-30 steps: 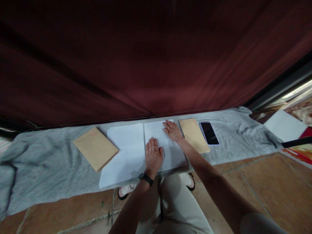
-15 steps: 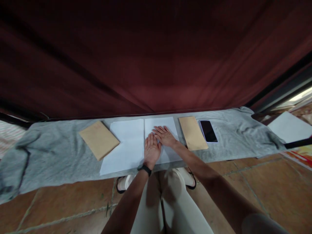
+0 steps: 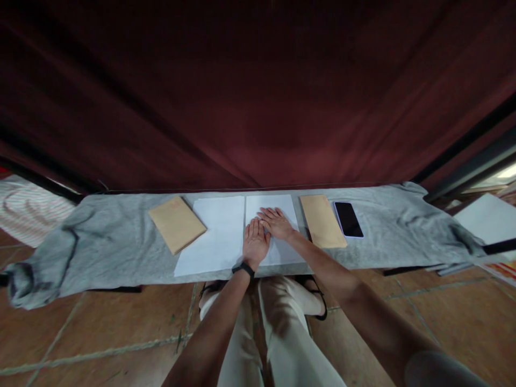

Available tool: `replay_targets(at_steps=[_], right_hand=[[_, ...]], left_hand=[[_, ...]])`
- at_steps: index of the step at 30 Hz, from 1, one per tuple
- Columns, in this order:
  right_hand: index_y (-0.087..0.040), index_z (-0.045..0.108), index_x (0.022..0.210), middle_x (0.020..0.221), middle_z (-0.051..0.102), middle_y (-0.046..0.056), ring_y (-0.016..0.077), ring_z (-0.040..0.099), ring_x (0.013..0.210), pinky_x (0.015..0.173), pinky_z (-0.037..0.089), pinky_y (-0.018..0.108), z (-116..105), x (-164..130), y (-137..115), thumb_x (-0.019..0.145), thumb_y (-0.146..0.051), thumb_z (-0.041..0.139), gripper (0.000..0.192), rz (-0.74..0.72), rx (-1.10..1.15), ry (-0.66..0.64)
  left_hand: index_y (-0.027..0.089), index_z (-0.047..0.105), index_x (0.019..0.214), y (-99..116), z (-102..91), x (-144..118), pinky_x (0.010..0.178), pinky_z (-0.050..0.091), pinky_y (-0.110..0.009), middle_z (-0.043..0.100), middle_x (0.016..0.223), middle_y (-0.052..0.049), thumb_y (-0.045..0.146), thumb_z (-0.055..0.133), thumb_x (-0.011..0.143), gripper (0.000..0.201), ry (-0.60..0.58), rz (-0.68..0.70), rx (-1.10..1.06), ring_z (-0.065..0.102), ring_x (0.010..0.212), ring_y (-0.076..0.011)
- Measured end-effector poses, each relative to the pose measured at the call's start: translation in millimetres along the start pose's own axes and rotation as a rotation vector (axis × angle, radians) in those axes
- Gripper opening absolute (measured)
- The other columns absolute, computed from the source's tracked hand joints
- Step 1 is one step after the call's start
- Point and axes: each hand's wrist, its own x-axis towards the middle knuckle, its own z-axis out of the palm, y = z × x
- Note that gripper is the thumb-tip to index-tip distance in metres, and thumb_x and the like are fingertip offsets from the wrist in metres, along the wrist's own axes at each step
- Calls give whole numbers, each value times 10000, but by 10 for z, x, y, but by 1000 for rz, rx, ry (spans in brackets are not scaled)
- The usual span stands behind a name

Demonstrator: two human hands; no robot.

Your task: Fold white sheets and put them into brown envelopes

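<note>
Two white paper areas lie side by side on grey cloth, a left sheet point(image 3: 213, 228) and a right sheet point(image 3: 278, 201), with a thin dark line between them. My left hand point(image 3: 255, 244), with a black band at its wrist, rests flat near that line, fingers stretched out. Flat on the right sheet is my right hand point(image 3: 278, 223), its fingers pointing left and meeting the left hand's fingertips. Neither hand grips anything. A brown paper envelope or booklet point(image 3: 177, 223) overlaps the left sheet's edge. Another brown paper piece point(image 3: 322, 221) sits right of the sheets.
A phone point(image 3: 349, 219) with a dark screen lies right of the brown paper. Grey cloth point(image 3: 121, 242) covers the narrow bench. Behind it hangs a dark red curtain point(image 3: 258, 118). A white panel point(image 3: 489, 217) stands at far right, striped fabric point(image 3: 32, 207) at far left.
The view has shifted slightly, so the bench sits a little farther right in the picture. My hands stay flat on the paper, nearly in the same place.
</note>
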Motion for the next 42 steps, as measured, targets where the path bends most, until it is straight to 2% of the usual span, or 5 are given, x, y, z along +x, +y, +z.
replay_targets(at_steps=[14, 20, 25, 31, 42], right_hand=[[-267, 483, 1514, 1611, 410, 52, 263, 429, 1459, 1203, 314, 504, 103, 563, 148, 1066, -389, 382, 475, 37, -61, 23], [-208, 484, 1517, 1606, 425, 82, 262, 429, 1461, 1206, 320, 453, 24, 732, 161, 1069, -364, 369, 489, 129, -45, 1], [-233, 434, 1550, 1649, 344, 80, 275, 386, 1489, 1203, 323, 491, -75, 263, -75, 1056, -307, 360, 505, 209, 14, 63], [-223, 481, 1520, 1638, 366, 85, 287, 392, 1485, 1204, 317, 500, -125, -439, -251, 1064, -313, 349, 483, 260, -2, 52], [-226, 441, 1544, 1637, 370, 73, 271, 346, 1512, 1236, 284, 487, -133, -500, -89, 1079, -399, 346, 505, 264, -79, 13]], left_hand=[[33, 404, 1527, -16, 40, -35, 1236, 284, -542, 444, 1566, -220, 346, 362, 1008, 608, 56, -1, -68, 336, 1514, -319], [-25, 431, 1489, -46, -9, -8, 1247, 269, -519, 407, 1580, -255, 352, 374, 1009, 613, -9, -7, -87, 332, 1513, -340], [-12, 371, 1532, -10, -145, -35, 1249, 231, -572, 377, 1597, -253, 344, 378, 996, 644, -20, 48, -102, 302, 1524, -357], [76, 321, 1579, 42, -241, -397, 1256, 227, -571, 366, 1624, -188, 434, 432, 992, 696, -52, 253, -101, 282, 1537, -331], [88, 420, 1520, -51, -217, -478, 1229, 264, -596, 392, 1603, -212, 600, 417, 996, 733, -79, 284, 6, 316, 1521, -342]])
